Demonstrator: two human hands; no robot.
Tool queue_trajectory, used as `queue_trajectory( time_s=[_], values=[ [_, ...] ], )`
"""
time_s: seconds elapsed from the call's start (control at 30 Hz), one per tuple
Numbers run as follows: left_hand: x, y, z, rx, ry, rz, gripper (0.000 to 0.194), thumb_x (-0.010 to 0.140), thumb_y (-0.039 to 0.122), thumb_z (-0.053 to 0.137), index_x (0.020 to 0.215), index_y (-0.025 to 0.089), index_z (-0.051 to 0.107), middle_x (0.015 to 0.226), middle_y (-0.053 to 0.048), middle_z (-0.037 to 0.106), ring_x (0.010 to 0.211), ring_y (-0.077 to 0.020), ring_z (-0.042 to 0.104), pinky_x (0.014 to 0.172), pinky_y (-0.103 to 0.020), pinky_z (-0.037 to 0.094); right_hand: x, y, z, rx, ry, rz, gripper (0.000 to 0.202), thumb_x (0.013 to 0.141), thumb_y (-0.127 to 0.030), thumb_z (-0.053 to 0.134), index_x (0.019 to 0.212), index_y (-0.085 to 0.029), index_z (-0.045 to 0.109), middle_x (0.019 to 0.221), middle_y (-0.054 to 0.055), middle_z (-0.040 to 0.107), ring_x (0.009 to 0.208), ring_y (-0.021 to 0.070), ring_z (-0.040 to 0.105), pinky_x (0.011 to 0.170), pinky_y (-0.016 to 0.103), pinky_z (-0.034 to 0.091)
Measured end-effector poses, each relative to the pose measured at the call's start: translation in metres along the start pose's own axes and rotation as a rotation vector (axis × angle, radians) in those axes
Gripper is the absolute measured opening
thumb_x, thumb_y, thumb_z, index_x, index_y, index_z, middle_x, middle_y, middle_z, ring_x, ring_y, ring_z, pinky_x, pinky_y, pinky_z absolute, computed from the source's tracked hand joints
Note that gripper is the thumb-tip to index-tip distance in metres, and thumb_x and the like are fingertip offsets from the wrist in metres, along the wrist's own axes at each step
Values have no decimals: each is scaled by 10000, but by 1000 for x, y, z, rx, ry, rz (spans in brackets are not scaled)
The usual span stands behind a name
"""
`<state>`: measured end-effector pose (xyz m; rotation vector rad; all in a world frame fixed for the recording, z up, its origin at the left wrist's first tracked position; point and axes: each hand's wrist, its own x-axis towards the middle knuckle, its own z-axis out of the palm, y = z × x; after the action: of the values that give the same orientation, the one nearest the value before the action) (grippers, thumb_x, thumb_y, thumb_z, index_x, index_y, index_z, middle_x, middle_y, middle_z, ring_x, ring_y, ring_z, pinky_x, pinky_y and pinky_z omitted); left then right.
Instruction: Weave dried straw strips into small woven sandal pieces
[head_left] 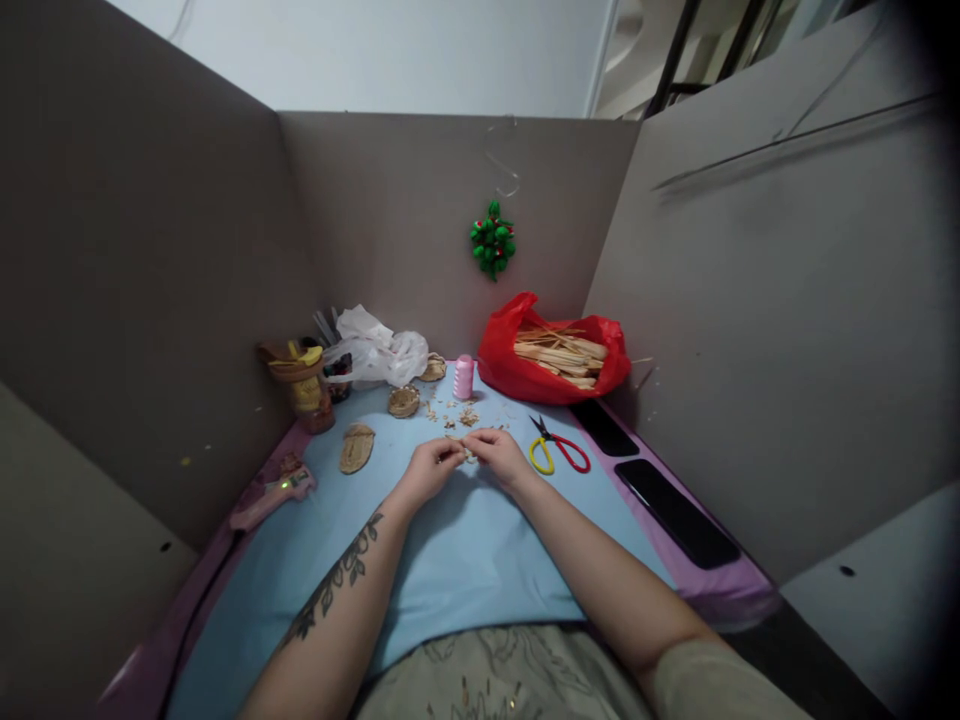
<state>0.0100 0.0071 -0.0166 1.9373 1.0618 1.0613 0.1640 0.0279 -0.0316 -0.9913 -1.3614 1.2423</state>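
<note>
Your left hand (433, 470) and right hand (498, 456) meet over the blue cloth (480, 560), pinching a small pale piece (471, 456), its detail too tiny to read. Scissors (548, 437) lie right of them, a tan woven oval (357, 449) left. Beyond, a pink spool (463, 379) stands beside the red bag (496, 350) of dried strips (562, 355).

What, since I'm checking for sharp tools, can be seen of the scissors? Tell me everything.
The scissors lie flat on the blue cloth, to the right of the right hand and apart from it, in front of the red bag. Their two dark, metal-looking blades are slightly parted, tips pointing toward the back and a little left. The handles are wide loops, yellow on the left and red on the right; their material is hard to tell. Only the cloth seems to touch them.
</note>
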Motion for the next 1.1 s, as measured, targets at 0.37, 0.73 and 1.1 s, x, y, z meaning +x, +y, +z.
queue_trajectory(
  time_s=[0.37,0.73,1.1],
  values=[
    [3,-4,3,-8,248,-68,194,751,302,517,697,136,601,644,-6,588,614,-118,506,601,-227,395,-4,6,7,-138,-32,-143,206,684,-352,603,671,-151,560,539,-51,472,510,80,399,496,204,320],
    [0,0,6,173,323,16,169,776,252,492,746,155,627,733,-31,627,690,-133,532,652,-245,400,-9,6,20,-36,24,-82,167,646,-278,581,559,-162,498,457,-69,393,454,74,327,462,213,268],
    [4,-6,7,117,386,-47,203,771,301,489,732,148,617,705,-23,621,674,-134,540,635,-235,403,-14,5,25,-354,155,-257,150,730,-267,498,626,-170,547,578,-22,498,569,116,438,565,233,354]
  ],
)
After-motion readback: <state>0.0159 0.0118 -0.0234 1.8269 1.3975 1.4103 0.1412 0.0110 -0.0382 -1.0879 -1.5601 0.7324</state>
